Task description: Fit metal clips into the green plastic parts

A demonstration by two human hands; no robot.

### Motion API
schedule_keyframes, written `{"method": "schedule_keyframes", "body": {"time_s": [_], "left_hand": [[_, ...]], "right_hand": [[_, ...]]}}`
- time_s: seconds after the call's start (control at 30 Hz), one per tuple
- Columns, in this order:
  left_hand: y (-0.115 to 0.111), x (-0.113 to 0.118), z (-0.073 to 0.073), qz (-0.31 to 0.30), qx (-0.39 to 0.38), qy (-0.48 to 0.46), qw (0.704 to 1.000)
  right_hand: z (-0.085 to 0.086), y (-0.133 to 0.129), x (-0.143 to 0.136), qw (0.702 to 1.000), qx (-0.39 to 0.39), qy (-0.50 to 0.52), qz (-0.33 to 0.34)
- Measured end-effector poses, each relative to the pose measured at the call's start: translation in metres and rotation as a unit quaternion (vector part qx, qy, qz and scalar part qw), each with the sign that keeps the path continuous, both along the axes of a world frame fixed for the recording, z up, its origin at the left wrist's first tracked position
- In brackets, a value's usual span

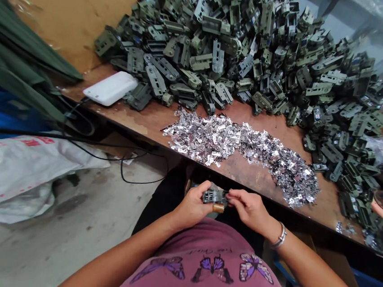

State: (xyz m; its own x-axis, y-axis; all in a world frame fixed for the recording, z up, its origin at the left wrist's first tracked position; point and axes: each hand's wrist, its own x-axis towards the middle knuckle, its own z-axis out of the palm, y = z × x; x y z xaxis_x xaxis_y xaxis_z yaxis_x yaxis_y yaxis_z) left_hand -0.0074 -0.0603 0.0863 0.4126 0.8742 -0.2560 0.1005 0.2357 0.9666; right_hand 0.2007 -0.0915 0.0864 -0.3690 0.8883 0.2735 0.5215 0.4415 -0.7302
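Note:
In front of my body, above the lap, my left hand (194,207) grips a grey-green slotted plastic housing (211,196). An amber-brown cylindrical piece (218,207) shows at the housing's lower edge; I cannot tell whether it belongs to it or covers a fingertip. At the housing's right end my right hand (248,210) is closed, thumb and fingers pinched together. What it pinches, if anything, is too small to make out. Just beyond the hands, on the brown table (252,174), lies a long pile of small shiny metal clips (209,136).
A large heap of similar grey-green housings (216,55) covers the table's back and right side. On the left stand a white power bank (110,88) and its black cable (121,164). A white sack (22,172) lies at the left above the concrete floor.

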Motion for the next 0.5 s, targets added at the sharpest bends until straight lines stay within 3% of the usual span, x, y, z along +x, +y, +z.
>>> {"method": "schedule_keyframes", "body": {"time_s": [0.1,0.2,0.33,0.5], "left_hand": [[0.001,-0.007,0.003,0.026,0.005,-0.002,1.0],[0.001,-0.012,0.005,0.019,0.024,0.003,1.0],[-0.001,-0.014,0.004,-0.016,0.078,0.034,0.996],[-0.003,-0.015,0.001,-0.038,0.123,0.058,0.99]], "right_hand": [[-0.001,-0.003,0.003,0.99,-0.073,0.1,-0.06],[0.004,-0.002,0.003,0.993,0.005,0.073,-0.088],[0.006,0.003,-0.007,0.991,0.126,-0.043,-0.016],[-0.001,0.006,-0.017,0.984,0.157,-0.075,0.021]]}}
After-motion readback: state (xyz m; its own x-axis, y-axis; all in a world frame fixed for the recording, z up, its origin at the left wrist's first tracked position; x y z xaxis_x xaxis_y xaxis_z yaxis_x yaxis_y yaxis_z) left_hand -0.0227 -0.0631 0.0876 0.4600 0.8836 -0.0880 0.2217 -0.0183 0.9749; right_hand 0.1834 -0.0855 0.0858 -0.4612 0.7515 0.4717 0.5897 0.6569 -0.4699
